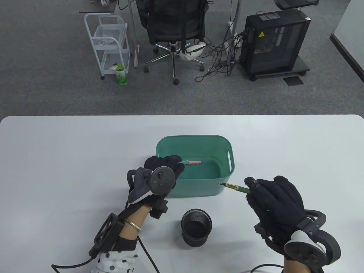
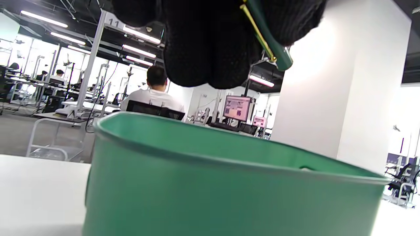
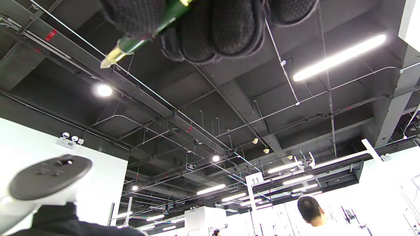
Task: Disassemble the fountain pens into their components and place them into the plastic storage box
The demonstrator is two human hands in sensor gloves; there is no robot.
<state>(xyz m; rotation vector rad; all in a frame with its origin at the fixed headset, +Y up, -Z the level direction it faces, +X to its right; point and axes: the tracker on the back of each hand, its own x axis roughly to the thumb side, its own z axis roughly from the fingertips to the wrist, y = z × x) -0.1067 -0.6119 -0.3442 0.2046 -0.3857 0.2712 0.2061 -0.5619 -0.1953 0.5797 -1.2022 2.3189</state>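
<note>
The left hand's (image 1: 163, 173) fingers (image 2: 206, 42) pinch a green pen cap (image 2: 269, 42) above the near-left corner of the green box (image 1: 196, 148), likely to drop it in beside a pink part (image 1: 194, 162). The right hand (image 1: 277, 204) grips the uncapped green pen (image 1: 236, 187), nib toward the box. A black cup (image 1: 196, 227) stands on the worktop (image 1: 57, 159) before the box. A post reads "11" (image 2: 113, 22).

The teal plastic storage box (image 1: 224, 148) looks smooth and matt. The green fountain pen body (image 1: 237, 188) is glossy, with shiny gold metal at its nib. Both black gloves are coarse knitted cloth. The round black pen cup (image 1: 196, 227) is fine mesh. The white table (image 1: 71, 159) is smooth, faintly sheened.
</note>
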